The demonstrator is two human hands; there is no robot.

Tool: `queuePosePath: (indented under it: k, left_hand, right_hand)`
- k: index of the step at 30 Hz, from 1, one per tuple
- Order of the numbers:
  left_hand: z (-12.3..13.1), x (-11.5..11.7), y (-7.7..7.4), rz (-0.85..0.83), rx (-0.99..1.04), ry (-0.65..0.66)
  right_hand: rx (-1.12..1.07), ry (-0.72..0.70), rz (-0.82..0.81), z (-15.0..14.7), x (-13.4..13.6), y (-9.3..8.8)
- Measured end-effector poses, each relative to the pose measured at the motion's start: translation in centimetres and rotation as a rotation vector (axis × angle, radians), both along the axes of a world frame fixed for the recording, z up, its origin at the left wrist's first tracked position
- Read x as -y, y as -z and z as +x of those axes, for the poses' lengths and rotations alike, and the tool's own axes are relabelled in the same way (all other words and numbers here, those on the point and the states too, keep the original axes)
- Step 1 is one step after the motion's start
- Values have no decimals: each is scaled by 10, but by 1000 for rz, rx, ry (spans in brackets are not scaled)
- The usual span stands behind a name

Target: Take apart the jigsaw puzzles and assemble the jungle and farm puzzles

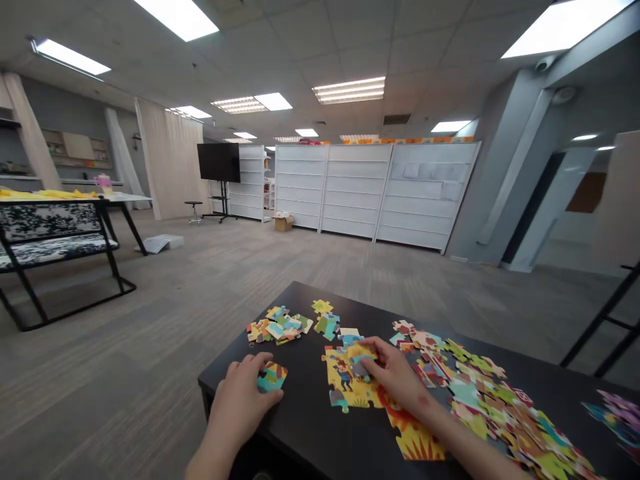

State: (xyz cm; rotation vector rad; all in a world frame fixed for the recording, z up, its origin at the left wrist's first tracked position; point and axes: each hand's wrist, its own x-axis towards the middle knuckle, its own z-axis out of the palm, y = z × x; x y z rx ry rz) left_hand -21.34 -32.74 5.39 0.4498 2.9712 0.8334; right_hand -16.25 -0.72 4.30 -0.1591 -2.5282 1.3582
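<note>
At the table's left side, my left hand [241, 395] has its thumb and fingers closed around the edge of a teal and orange puzzle piece [273, 377]. My right hand [396, 371] pinches a yellow and blue-grey puzzle piece [358, 355] over the upper right of a joined yellow puzzle section [345, 381] with a small figure on it. I cannot tell whether that piece is pressed into place. Under my right forearm lies a red and yellow joined strip [421, 440], partly hidden.
The black table [300, 427] bears a small pile of pieces [281, 325] at back left and a large spread of loose pieces [520, 417] on the right. Purple pieces [620, 413] lie at the far right. Beyond stand a chair [55, 233] and white shelving [357, 190].
</note>
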Motion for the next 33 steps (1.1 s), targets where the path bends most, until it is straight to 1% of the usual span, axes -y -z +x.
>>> queuePosePath:
  k: [2, 4, 6, 8, 9, 11, 12, 14, 15, 16, 18, 20, 23, 25, 28, 33]
  left_hand:
    - [-1, -6, -2, 43, 22, 64]
    - [-4, -9, -5, 60, 34, 113]
    - [-6, -10, -8, 59, 17, 128]
    - [-6, -9, -11, 53, -16, 109]
    - [-4, -9, -11, 49, -40, 93]
    - [2, -12, -12, 66, -83, 100]
    - [7, -15, -12, 92, -101, 140]
    - [16, -25, -8, 159, -112, 269]
    - [20, -30, -5, 182, -105, 326]
    - [24, -35, -1, 185, -87, 356]
    - [27, -44, 6, 178, -80, 364]
    - [28, -48, 11, 167, -89, 353]
    - [27, -49, 9, 154, -99, 348]
    - [28, -49, 6, 149, -99, 355]
    - [29, -52, 1, 134, -97, 362]
    - [27, -59, -2, 75, -129, 348]
  right_hand:
    - [-39, 0, -33, -3, 1, -4]
    - [-51, -15, -85, -2, 8, -4]
    - [-19, -65, -165, 2, 23, -1]
    - [35, -129, -210, 5, 43, 5]
    - [58, -150, -190, 6, 53, 7]
    - [66, -161, -61, 4, 71, 7]
    - [45, -157, 26, 2, 78, 5]
    - [-32, -131, 168, -2, 82, -2]
    - [-71, -113, 202, -2, 80, -6]
    - [-100, -95, 214, -1, 75, -9]
    - [-108, -54, 213, 6, 58, -14]
    - [-78, -31, 241, 22, 36, -13]
    - [-60, -21, 320, 51, 3, -5]
    - [-81, -23, 372, 69, -12, -1]
    - [-57, -59, 433, 85, -21, -3]
    - [-23, -177, 522, 87, -18, -8]
